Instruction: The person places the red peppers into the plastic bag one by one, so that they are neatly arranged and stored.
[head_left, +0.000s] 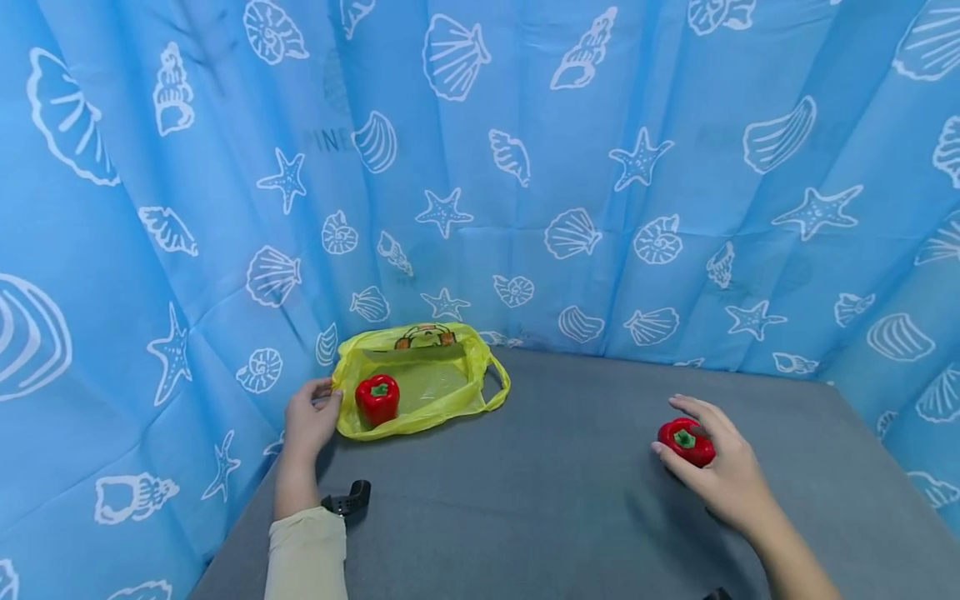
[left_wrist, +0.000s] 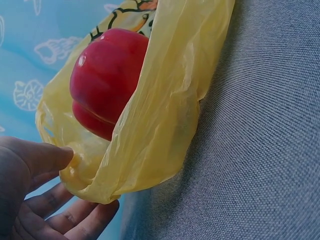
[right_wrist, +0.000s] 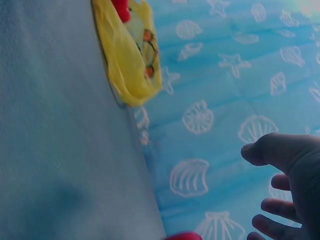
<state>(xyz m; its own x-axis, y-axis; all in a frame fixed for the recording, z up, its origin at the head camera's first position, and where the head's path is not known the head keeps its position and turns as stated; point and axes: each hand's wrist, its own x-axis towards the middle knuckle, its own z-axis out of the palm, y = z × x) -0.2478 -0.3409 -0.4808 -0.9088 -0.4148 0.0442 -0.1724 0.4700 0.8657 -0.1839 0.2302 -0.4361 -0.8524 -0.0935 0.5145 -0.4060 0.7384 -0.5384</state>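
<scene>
A yellow plastic bag point(head_left: 438, 383) lies with its mouth open at the back left of the table, a red bell pepper point(head_left: 375, 407) inside it. At the bag's left edge, my left hand point(head_left: 307, 423) pinches the plastic rim; in the left wrist view the thumb point(left_wrist: 55, 157) is on the inner side and the fingers are outside. Over on the right, my right hand point(head_left: 723, 471) reaches over a second red bell pepper point(head_left: 699, 454) with a green stem. Its thumb and fingers are spread apart around that pepper, whose edge point(right_wrist: 185, 236) shows at the bottom of the right wrist view.
The grey tabletop point(head_left: 525, 483) stretches between bag and right-hand pepper. A blue curtain point(head_left: 517, 192) with white shell prints hangs behind the table and along both sides. A black strap device point(head_left: 348, 500) is worn at the left wrist.
</scene>
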